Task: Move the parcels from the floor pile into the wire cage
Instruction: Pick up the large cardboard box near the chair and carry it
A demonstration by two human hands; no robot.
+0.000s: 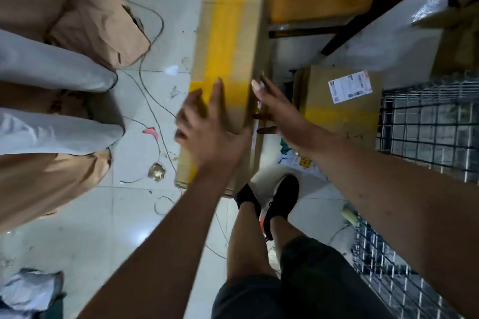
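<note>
The left hand [210, 132] presses flat, fingers spread, on the long yellow-taped cardboard box [228, 33], while the right hand [280, 114] grips its right edge, near the wire cage [425, 124].

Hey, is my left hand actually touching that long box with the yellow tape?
Touching. The head view shows the left hand lying on the long box, its fingers spread flat against the yellow-taped top.
</note>
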